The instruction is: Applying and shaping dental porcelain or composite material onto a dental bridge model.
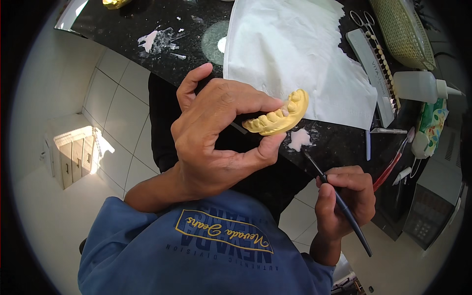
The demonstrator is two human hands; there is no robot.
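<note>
Between thumb and index finger, my left hand grips a yellow dental cast, an arch with a row of teeth. One or two teeth at its middle look paler and pinkish, partly behind my fingertip. My right hand holds a thin brush with a dark handle like a pen. Its tip points up-left, close to a small pale pink patch of material on the black worktop, just beyond the cast's right side. Whether the tip touches the patch I cannot tell.
A white paper sheet covers the middle of the black worktop. On the right stand a tooth shade guide, scissors, a woven basket and a squeeze bottle. Another pink smear lies at upper left.
</note>
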